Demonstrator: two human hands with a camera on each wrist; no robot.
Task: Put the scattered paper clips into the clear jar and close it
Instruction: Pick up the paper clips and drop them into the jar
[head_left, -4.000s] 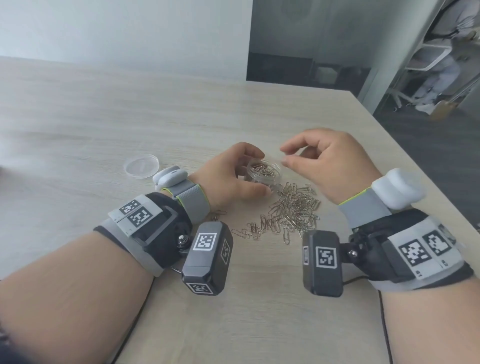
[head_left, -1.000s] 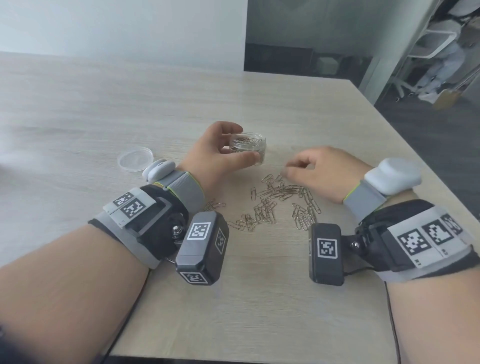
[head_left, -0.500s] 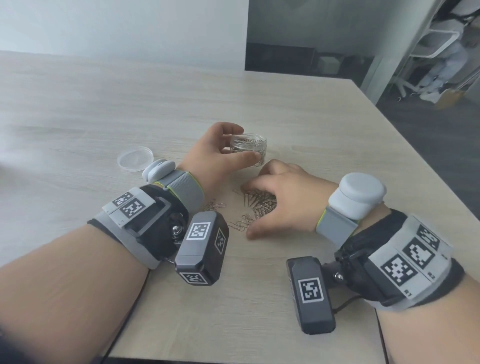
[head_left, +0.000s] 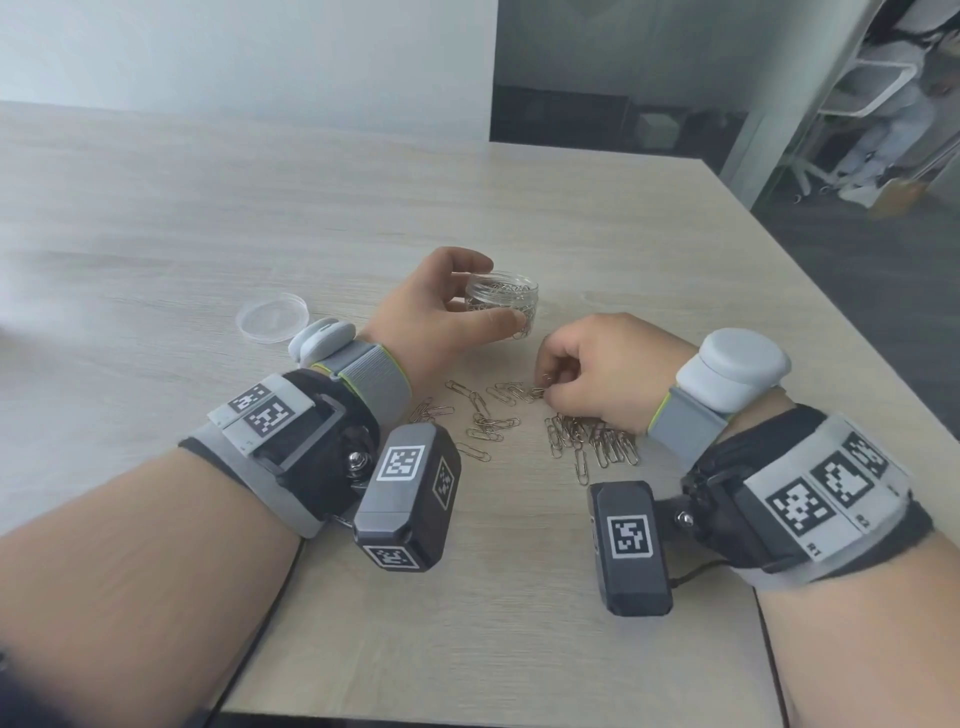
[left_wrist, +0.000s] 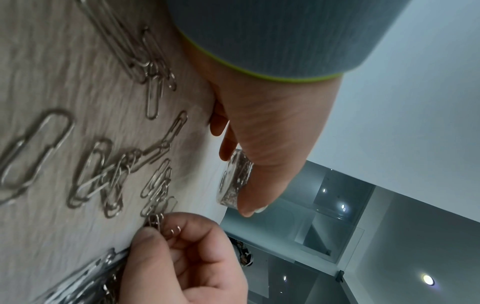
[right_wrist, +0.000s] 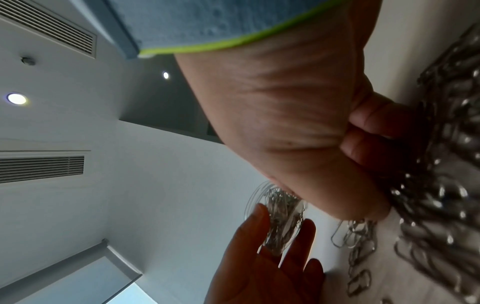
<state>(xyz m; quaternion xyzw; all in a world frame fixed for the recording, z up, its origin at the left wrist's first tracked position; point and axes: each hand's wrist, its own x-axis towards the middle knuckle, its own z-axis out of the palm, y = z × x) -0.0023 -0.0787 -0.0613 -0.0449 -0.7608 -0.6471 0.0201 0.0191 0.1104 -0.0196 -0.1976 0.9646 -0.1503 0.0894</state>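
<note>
A small clear jar (head_left: 503, 304), partly filled with paper clips, stands open on the wooden table. My left hand (head_left: 447, 317) grips it from the left, thumb on the near wall; the jar (left_wrist: 235, 181) also shows in the left wrist view. Just right of the jar, my right hand (head_left: 587, 374) is curled on the table and pinches paper clips (left_wrist: 158, 223) between thumb and fingers. Silver paper clips (head_left: 485, 421) lie scattered between my hands, and a denser heap (head_left: 592, 447) sits under my right wrist. The heap (right_wrist: 441, 185) fills the right wrist view beside my fingers.
The jar's clear round lid (head_left: 272, 317) lies flat on the table to the left of my left wrist. The table's right edge (head_left: 841, 332) runs close to my right arm, with dark floor beyond. A person sits on a chair far off at the upper right.
My right hand swept flat over the clips half a second ago; now it has drawn right and curled into a pinch on some clips. The left hand and jar have stayed put.
</note>
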